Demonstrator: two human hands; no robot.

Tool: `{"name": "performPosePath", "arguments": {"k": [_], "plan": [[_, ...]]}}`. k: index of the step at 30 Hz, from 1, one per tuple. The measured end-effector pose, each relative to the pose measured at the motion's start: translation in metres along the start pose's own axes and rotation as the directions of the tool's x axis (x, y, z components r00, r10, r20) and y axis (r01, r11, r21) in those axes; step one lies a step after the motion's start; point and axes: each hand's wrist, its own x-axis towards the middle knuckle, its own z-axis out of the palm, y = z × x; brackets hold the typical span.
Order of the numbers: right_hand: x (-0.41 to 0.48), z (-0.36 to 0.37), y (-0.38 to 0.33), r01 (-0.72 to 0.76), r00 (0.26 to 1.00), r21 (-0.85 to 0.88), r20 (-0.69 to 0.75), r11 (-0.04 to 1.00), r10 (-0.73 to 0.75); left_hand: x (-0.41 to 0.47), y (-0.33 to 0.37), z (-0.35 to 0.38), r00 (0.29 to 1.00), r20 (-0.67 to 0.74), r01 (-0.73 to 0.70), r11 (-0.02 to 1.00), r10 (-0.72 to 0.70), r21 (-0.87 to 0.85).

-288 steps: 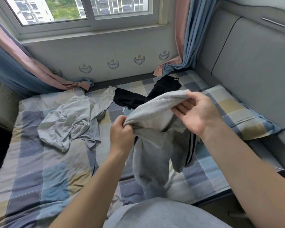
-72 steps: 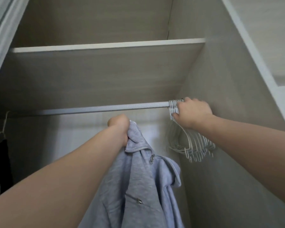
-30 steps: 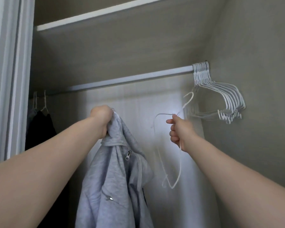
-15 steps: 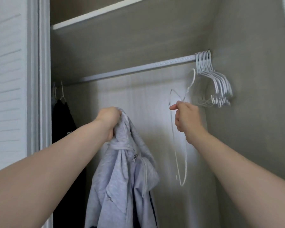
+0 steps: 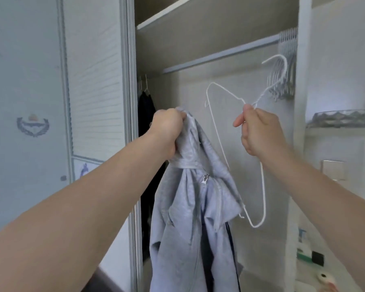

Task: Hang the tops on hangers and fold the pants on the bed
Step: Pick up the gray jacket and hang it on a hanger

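Note:
A grey zip-up hooded top (image 5: 194, 211) hangs from my left hand (image 5: 167, 127), which grips it by the hood. To its right my right hand (image 5: 257, 131) holds a white wire hanger (image 5: 219, 144) by its neck, tilted with the hook pointing up and right. The hanger's lower end lies close to the top's right edge; whether they touch I cannot tell. Both are held up in front of the open wardrobe.
The wardrobe rail (image 5: 219, 54) runs across above, with several spare white hangers (image 5: 284, 81) bunched at its right end. Dark clothes (image 5: 145, 114) hang at the left end. A louvred sliding door (image 5: 95, 81) stands left. A glass dish (image 5: 343, 118) sits on a shelf to the right.
The white hanger has come off the rail in my right hand and moved left and down toward the top. The view has shifted right and back from the wardrobe.

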Motion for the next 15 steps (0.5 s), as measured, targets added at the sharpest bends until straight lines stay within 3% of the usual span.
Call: {"name": "performPosePath", "arguments": {"k": [3, 9, 15], "plan": [[-0.044, -0.016, -0.018, -0.005, 1.000, 0.006, 0.027, 1.000, 0.005, -0.037, -0.006, -0.012, 0.998, -0.054, 0.048, 0.996, -0.044, 0.070], [-0.092, -0.048, -0.061, -0.107, 0.991, 0.310, 0.112, 0.945, 0.076, -0.111, -0.026, -0.059, 0.978, -0.183, 0.121, 0.986, -0.099, 0.114], [-0.140, -0.034, -0.066, -0.304, 0.926, 0.162, 0.280, 0.939, 0.252, -0.192, -0.037, -0.121, 0.964, -0.228, 0.179, 0.967, -0.136, 0.182]]}}
